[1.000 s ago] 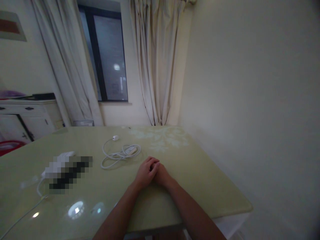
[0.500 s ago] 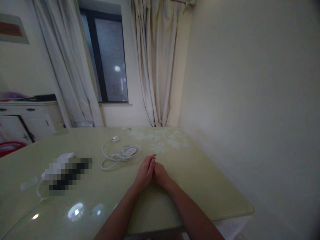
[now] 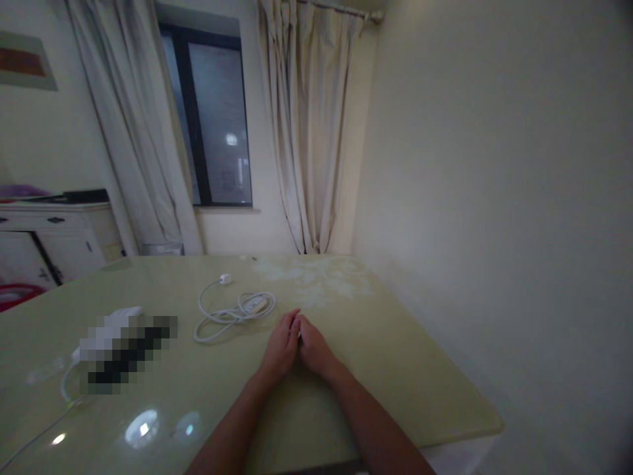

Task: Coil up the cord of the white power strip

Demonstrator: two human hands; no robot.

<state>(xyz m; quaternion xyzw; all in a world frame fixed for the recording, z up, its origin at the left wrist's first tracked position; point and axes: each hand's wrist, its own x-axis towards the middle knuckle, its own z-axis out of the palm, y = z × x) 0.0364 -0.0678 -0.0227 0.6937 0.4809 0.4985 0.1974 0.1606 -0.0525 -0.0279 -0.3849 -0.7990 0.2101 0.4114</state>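
My left hand and my right hand are pressed together over the table, the fingertips pointing away from me. The left fingers lie close together against the right hand, whose own fingers are mostly hidden. Whatever may be between the palms cannot be seen. Just beyond the left hand, to its left, lies a loosely coiled white cable with a small white plug-like end and a pale block within the coil.
At the left of the table are a blurred white object and a blurred dark one, with a cord running off the near left edge. A plain wall borders the right side. Curtains, a window and a white cabinet stand behind.
The view has shifted slightly, so the table things sit a little lower and farther left. Both hands stay together, with the fingers drawn in slightly closer.
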